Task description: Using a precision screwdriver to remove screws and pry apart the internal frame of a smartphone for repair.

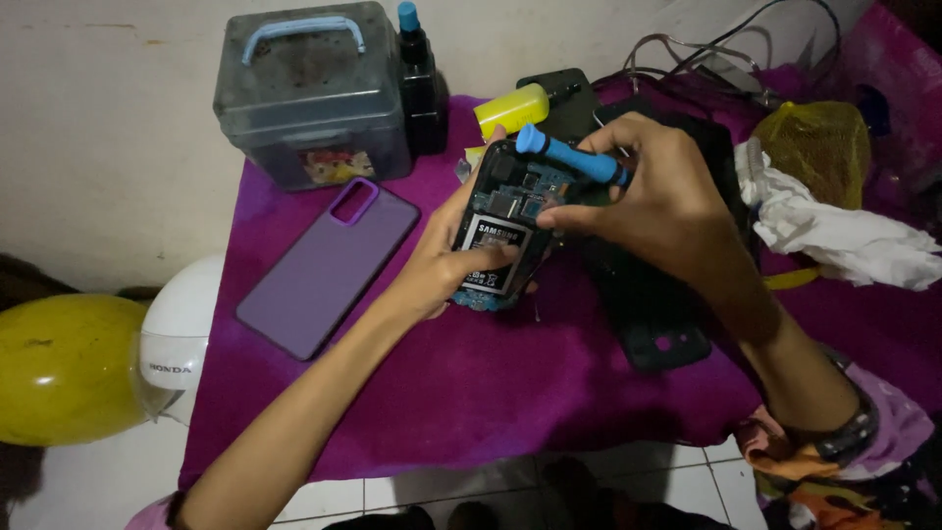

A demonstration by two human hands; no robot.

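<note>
Head view
Left hand (446, 260): closed around an opened phone (502, 234), back cover off, thumb on its battery, held above the purple cloth (471, 383).
Right hand (653, 201): fingers pinched tight on a blue screwdriver (574, 157), tip down at the phone's circuit board.
Beside: lilac phone case (329, 265) lies left; black cover (653, 314) right.
Behind: grey box (312, 93), dark bottle (420, 83).

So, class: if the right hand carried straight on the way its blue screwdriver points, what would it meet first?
The right hand would likely drive the blue screwdriver down into the opened phone that the left hand holds; the tip is hidden, so depth is unclear.
</note>
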